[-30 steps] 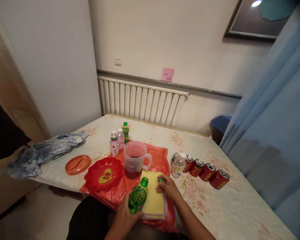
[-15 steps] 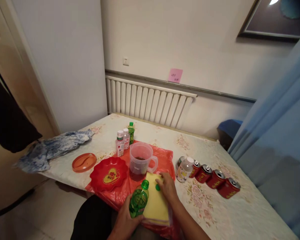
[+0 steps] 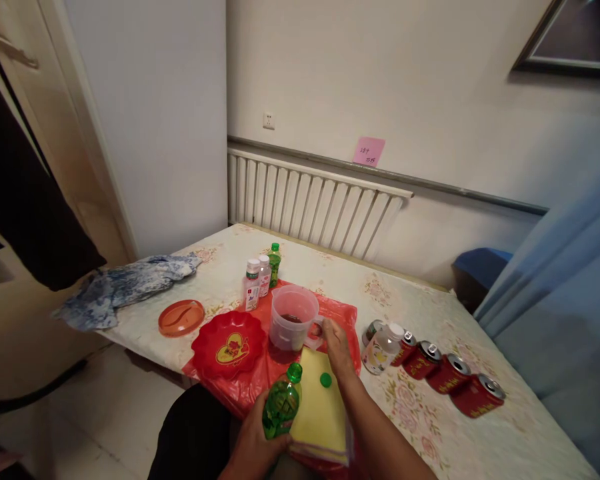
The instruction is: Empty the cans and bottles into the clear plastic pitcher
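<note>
My left hand (image 3: 258, 437) is wrapped around a green plastic bottle (image 3: 281, 405), which stands nearly upright at the near edge with its mouth uncapped. My right hand (image 3: 338, 345) has its fingers closed at the handle of a clear plastic measuring jug (image 3: 293, 310). Some dark liquid lies in the jug, which rests on a red plastic sheet (image 3: 337, 308). Below my right wrist, a green bottle cap (image 3: 325, 380) lies on a yellow pad (image 3: 317, 417). A red scalloped dish (image 3: 207, 347) sits left of the jug.
Behind the jug stand two small pinkish bottles (image 3: 251, 287) and another green bottle (image 3: 275, 267). An orange lid (image 3: 181, 318) lies to the left near a blue-and-white cloth (image 3: 140, 287). A clear bottle (image 3: 381, 350) and several red cans (image 3: 447, 373) line the right side.
My right hand has moved from the cap on the yellow pad up to the jug's handle. The cap stays on the pad. My left hand still holds the bottle; the view has shifted slightly.
</note>
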Demonstrator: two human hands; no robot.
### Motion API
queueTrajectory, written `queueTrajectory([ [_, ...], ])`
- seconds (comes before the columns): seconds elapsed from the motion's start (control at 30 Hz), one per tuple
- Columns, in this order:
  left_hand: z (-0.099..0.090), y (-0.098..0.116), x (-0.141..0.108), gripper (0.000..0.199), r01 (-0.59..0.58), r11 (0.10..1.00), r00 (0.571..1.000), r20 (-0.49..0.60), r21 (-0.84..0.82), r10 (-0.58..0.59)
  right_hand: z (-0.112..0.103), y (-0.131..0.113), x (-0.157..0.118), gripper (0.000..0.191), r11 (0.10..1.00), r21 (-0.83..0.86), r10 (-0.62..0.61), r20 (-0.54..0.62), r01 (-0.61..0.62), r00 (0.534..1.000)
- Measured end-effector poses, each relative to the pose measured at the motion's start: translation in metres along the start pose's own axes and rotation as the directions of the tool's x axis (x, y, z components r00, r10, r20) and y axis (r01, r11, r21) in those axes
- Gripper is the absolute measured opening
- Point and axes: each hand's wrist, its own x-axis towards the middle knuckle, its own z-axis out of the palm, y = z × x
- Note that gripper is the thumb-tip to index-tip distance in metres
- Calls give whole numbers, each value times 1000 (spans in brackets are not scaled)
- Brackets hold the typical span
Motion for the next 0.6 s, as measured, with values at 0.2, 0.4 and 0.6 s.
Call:
queueTrajectory([
  [0.2, 0, -6, 1, 74, 3, 1000, 1000, 11, 1, -3, 8, 0, 5, 50, 998, 41, 55, -36, -53, 998],
  [0.4, 5, -6, 1, 73, -2, 1000, 1000, 23, 8, 1, 7, -3, 7, 49, 996, 48, 74, -45, -72, 996],
  [0.6, 9, -7, 0, 74, 2, 998, 1000, -13, 68, -1, 5, -8, 7, 44, 993, 80, 86, -39, -83, 996],
])
